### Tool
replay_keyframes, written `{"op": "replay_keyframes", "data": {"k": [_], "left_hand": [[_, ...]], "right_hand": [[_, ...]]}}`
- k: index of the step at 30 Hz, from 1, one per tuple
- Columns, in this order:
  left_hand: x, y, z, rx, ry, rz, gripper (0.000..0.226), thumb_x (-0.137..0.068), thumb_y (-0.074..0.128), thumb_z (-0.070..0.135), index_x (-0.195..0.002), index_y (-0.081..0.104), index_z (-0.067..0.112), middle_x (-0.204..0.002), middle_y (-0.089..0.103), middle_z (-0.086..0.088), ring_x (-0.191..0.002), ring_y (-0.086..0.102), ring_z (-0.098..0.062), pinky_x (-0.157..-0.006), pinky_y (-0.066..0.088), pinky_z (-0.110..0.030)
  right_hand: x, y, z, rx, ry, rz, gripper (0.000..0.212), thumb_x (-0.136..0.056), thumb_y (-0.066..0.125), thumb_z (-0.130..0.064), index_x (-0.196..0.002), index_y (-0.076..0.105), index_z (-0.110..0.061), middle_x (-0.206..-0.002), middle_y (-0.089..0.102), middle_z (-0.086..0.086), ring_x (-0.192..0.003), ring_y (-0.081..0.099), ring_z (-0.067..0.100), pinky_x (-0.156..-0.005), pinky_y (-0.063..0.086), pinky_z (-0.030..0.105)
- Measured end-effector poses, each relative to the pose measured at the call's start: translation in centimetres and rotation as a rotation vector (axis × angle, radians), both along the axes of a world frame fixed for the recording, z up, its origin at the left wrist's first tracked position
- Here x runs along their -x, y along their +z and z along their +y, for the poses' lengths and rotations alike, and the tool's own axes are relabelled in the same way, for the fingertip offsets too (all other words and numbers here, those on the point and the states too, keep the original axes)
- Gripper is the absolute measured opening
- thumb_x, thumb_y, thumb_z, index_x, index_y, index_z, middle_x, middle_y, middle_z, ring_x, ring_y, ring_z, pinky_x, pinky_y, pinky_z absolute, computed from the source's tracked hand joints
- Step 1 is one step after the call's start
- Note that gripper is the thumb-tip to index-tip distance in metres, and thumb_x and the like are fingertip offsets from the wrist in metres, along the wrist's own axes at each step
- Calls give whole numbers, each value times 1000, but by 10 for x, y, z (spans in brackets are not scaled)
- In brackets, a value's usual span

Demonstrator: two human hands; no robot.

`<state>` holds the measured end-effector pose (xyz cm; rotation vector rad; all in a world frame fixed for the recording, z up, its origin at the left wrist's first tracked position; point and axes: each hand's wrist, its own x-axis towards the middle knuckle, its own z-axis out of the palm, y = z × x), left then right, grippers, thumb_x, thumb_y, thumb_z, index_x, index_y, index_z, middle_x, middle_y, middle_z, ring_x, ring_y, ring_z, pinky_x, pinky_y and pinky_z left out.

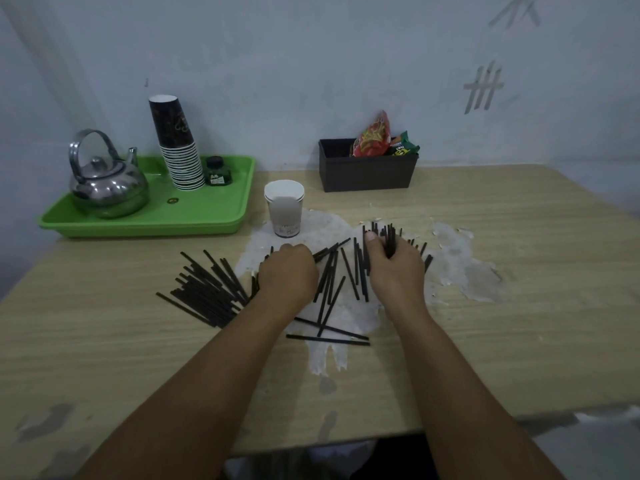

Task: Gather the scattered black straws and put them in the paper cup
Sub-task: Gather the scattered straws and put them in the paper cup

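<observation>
The right hand (394, 268) had its fingers clamped on a bundle of black straws (386, 237); the left hand (287, 271) lay curled over loose ones on the counter (519, 306), with the paper cup (284, 207) just beyond its fingers.

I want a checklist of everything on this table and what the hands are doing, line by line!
Surface: wooden table, top layer peeled off in pale patches in the middle.
Job's things: black straws scattered flat; white paper cup upright behind them, no straws seen inside.
Clutter: green tray with kettle, stack of dark cups and small green bottle; black box with snack packets.
Grippers: left hand knuckles up on the straws, grip hidden; right hand closed around a bunch of straws.
Cables: nothing seen.
Surroundings: pale wall with grey tally-like marks.
</observation>
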<state>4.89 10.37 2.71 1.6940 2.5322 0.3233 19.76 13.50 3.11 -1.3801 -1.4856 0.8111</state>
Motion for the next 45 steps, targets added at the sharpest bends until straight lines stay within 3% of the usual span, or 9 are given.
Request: {"op": "replay_keyframes", "data": {"k": [4, 11, 14, 19, 25, 29, 33, 41, 45], "left_hand": [[0, -4, -1, 44, -14, -12, 31, -93, 51, 21, -120, 49, 7, -126, 51, -15, -115, 53, -33, -87, 45, -41], [9, -2, -4, -258, -43, -177, 13, -100, 39, 25, -106, 43, 13, -93, 62, -16, -83, 55, -32, -62, 39, -38], [17, 0, -7, -380, -67, -421, 15, -102, 38, 23, -109, 48, 14, -92, 62, -9, -85, 56, -29, -69, 45, -38], [16, 5, -16, -536, -65, -886, 23, -103, 37, 17, -113, 58, 20, -81, 56, 4, -77, 57, -9, -67, 42, -17], [9, 5, -8, -610, 47, -1163, 25, -104, 37, 25, -106, 60, 18, -76, 52, 6, -64, 48, -9, -68, 41, -30], [4, 7, -3, -636, 52, -1158, 30, -101, 39, 41, -99, 59, 19, -73, 53, 0, -59, 47, -17, -62, 41, -38], [-3, 4, -1, -625, 8, -1086, 39, -90, 41, 57, -99, 59, 24, -95, 62, -16, -93, 54, -49, -81, 48, -58], [-8, 2, 0, -551, -78, -924, 20, -102, 40, 27, -101, 58, 19, -87, 61, 6, -74, 56, -9, -69, 44, -27], [-9, 5, 2, -560, -85, -993, 22, -101, 39, 14, -108, 59, 21, -85, 62, 4, -73, 57, -7, -72, 48, -22]], "right_hand": [[-2, 1, -1, 11, 1, 22, 32, -96, 54, -45, -78, 62, -20, -74, 63, -5, -71, 60, 8, -61, 45, 26], [-2, 2, 0, 32, -3, 41, 28, -96, 55, -43, -75, 58, -25, -76, 62, -5, -72, 58, 7, -58, 41, 25], [-2, 2, 1, 31, -5, 46, 30, -96, 55, -42, -74, 59, -22, -73, 62, -3, -67, 58, 9, -56, 40, 25], [-11, 2, 8, 27, -51, -45, 31, -96, 55, -40, -76, 61, -18, -72, 63, -1, -69, 60, 15, -61, 49, 31], [-40, -1, 25, 63, -187, -456, 34, -98, 49, -36, -102, 64, -6, -87, 63, 6, -73, 55, 22, -57, 36, 26], [-56, -9, 35, 211, -238, -625, 62, -92, 48, -60, -111, 62, -3, -110, 64, 19, -94, 62, 34, -67, 40, 30], [-49, -8, 30, 261, -187, -712, 79, -85, 44, -75, -116, 60, -3, -120, 56, 19, -99, 61, 33, -68, 40, 32], [-31, -2, 29, 240, -119, -763, 61, -87, 59, -61, -114, 58, -6, -124, 52, 16, -101, 60, 31, -70, 41, 33], [-28, -3, 32, 219, -101, -732, 41, -93, 59, -44, -107, 62, -6, -111, 62, 15, -95, 62, 31, -69, 44, 31]]}}
